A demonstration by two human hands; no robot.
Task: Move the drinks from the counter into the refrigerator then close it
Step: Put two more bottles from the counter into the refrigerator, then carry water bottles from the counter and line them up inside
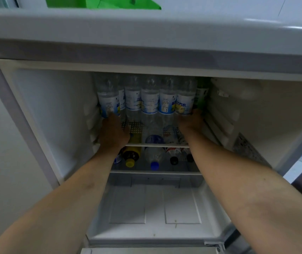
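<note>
You see clear water bottles [149, 99] with white-and-blue labels, a green bottle [202, 94], yellow cap [130, 163], blue cap [154, 165], a white fridge wall [55, 110], and a green bag [102, 2].

Refrigerator [36, 107] open. Upper wire shelf [157, 145] carries a row of upright clear water bottles [150, 101] with blue-and-white labels; a green bottle [202, 92] stands at the row's right end. Left hand [113, 132] touches the leftmost bottle; right hand [190, 121] touches the rightmost; grip unclear. Beneath, a yellow-capped bottle [131, 156] and a blue-capped bottle [154, 159] lie caps outward.
</note>
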